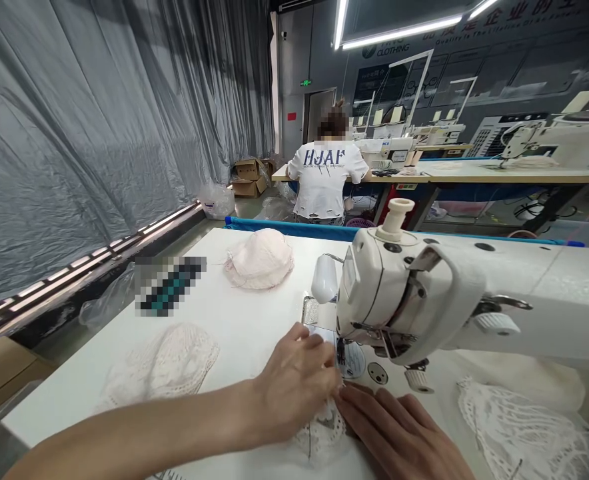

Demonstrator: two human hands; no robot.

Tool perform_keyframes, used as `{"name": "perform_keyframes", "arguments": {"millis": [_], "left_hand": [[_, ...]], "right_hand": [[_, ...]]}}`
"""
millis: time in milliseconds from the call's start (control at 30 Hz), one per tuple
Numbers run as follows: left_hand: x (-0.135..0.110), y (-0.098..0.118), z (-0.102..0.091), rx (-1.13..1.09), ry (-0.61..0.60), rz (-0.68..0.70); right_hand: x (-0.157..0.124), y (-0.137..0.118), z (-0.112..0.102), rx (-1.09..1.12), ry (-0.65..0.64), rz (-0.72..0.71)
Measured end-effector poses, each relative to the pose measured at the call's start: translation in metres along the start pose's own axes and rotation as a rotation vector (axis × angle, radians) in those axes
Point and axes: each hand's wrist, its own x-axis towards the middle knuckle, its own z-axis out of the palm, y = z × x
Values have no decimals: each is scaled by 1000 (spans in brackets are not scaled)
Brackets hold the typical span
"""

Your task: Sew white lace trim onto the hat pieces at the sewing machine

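Observation:
A white lace piece (322,433) lies below the needle area of a white sewing machine (414,287), mostly covered by both hands. My left hand (294,377) is closed, its curled fingers pinching the lace's edge just left of the presser foot (343,350). Close against it, my right hand (394,430) has its fingertips on the same edge, fingers together and thumb hidden. Another lace piece (174,360) rests beside my left forearm, and a pale pink fabric cup (262,260) sits farther back. More white lace (529,420) lies to the right, under the machine arm.
The white table (244,333) has a blue cloth edge (294,229) at its back. A blurred-out dark green item (169,288) lies at the left. Beyond, a co-worker in a white shirt (327,180) sits at another machine table. Cardboard boxes (249,179) stand by the grey curtain (99,120).

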Motion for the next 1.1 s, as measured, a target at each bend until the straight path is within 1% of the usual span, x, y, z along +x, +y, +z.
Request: {"name": "perform_keyframes", "arguments": {"millis": [33, 100, 133, 200, 267, 300, 367, 433, 533, 633, 700, 867, 1100], "left_hand": [[-3, 0, 2, 1, -7, 25], [-3, -2, 4, 26, -43, 24], [-1, -3, 4, 45, -62, 17], [4, -8, 2, 63, -92, 16], [10, -12, 0, 47, -102, 18], [13, -14, -1, 31, -103, 18], [16, -17, -2, -4, -101, 28], [18, -19, 0, -20, -89, 27], [17, -19, 4, -33, -73, 16], [10, -14, 7, -47, -10, 2], [5, -9, 6, -62, 27, 21], [1, -3, 6, -78, 19, 44], [2, -4, 8, -55, 14, 31]], "right_hand": [[2, 1, -3, -21, -35, -34], [4, 4, -7, -55, -120, -80], [4, 5, -7, -64, -126, -81], [2, 6, -5, -72, -78, -45], [0, 7, -3, -83, -81, -25], [-1, 7, -2, -97, -101, -27], [-1, 8, -3, -128, -180, -43], [0, 8, -4, -159, -216, -46], [0, 7, -6, -182, -220, -38], [-1, 4, -6, -170, -189, -42], [-2, 3, -7, -135, -186, -26], [-5, 1, -12, -16, -221, 52], [-8, 3, -14, 10, -245, 73]]}}
